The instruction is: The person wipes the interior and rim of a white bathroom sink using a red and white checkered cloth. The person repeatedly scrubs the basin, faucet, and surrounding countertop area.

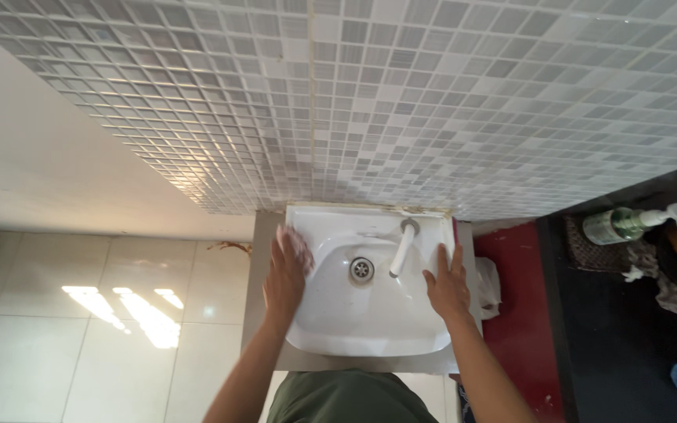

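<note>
Both hands lie flat and unclenched on the white ceramic basin [370, 313]: left hand [287, 270] on its left rim, right hand [448, 282] on its right rim beside the white tap [403, 249].

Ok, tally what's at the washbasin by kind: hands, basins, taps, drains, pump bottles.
Hands: 2, left hand and right hand, both flat on the basin
White basin: 1
White tap: 1
Drain: 1
Pump bottle: 1, lying off to the right
Total: 6
</note>
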